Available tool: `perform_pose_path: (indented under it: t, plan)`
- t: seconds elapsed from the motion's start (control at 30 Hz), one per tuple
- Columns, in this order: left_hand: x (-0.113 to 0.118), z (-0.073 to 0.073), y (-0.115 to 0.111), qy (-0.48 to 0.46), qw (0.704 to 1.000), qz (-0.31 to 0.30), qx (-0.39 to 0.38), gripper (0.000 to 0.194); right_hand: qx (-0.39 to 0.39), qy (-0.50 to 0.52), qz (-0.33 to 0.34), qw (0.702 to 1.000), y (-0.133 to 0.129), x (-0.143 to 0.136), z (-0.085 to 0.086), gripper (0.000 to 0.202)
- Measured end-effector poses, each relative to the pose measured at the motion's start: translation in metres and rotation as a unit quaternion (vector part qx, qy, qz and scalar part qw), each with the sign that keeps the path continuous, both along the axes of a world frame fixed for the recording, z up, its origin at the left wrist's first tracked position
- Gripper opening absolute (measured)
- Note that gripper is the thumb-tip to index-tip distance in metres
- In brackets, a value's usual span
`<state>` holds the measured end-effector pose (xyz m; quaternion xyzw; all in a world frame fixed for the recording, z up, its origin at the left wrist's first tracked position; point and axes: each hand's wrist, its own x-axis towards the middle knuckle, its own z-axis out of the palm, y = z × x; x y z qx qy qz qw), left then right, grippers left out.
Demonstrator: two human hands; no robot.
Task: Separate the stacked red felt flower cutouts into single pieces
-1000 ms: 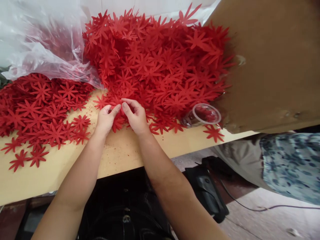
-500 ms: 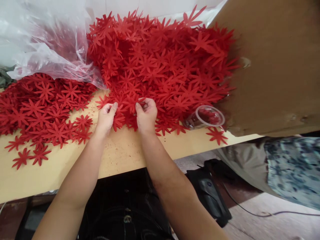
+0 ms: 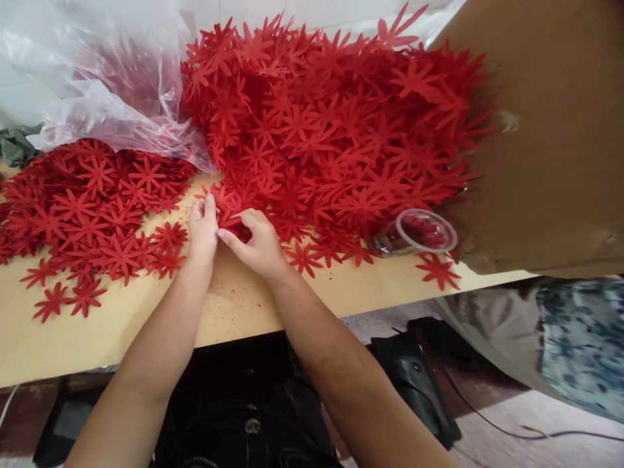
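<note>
Brown board (image 3: 546,143) cropped right, plastic bag (image 3: 97,71) cropped above, left hand's (image 3: 202,227) grip unclear

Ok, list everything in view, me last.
Table: 1, yellowish, middle
Large heap: 1, red flower shapes, back centre
Small heap: 1, red, left
Cup: 1, clear, by large heap
Lone flower: 1, red, by cup
Plastic bag: 1, clear, behind small heap
Cardboard: 1, brown, right
Wall: 1, white, back
Crumpled item: 1, green, far left
Cloths: 2, bluish and greyish, lower right
Floor: 1, pale and reddish, below
Dark objects: at least 2, black, floor
Cable: 1, dark, floor right
Clothing: 1, black, bottom centre
Forearms: 2, bare, centre
Left hand: 1, bare, at large heap
Right hand: 1, bare, beside left
</note>
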<state>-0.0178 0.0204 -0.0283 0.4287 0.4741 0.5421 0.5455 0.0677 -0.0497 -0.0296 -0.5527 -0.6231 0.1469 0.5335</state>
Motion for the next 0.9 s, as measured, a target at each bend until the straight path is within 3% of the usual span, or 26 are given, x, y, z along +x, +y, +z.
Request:
perform_pose_path:
  t: [0.13,0.27,0.6,0.7,0.9]
  plan:
    - [0.001,0.002,-0.006,-0.032,0.999,-0.030,0.004,0.022,-0.026,0.146,0.026,0.989,0.010,-0.001,-0.013,0.016]
    - [0.002,0.006,-0.011,-0.040,0.996,-0.082,-0.009,0.019,-0.027,0.265,0.006,0.964,0.014,0.005,-0.015,0.018]
    - [-0.004,0.009,-0.006,-0.049,0.995,-0.090,-0.015,0.014,-0.029,0.302,-0.093,0.948,0.016,0.021,-0.014,0.042]
    - [-0.002,0.011,-0.008,-0.037,0.994,-0.102,-0.005,0.012,-0.017,0.333,-0.112,0.936,0.017,0.021,-0.014,0.042]
    - [0.001,0.005,-0.006,0.010,0.996,-0.079,0.048,0.008,-0.021,0.374,-0.071,0.925,0.018,0.021,-0.012,0.036]
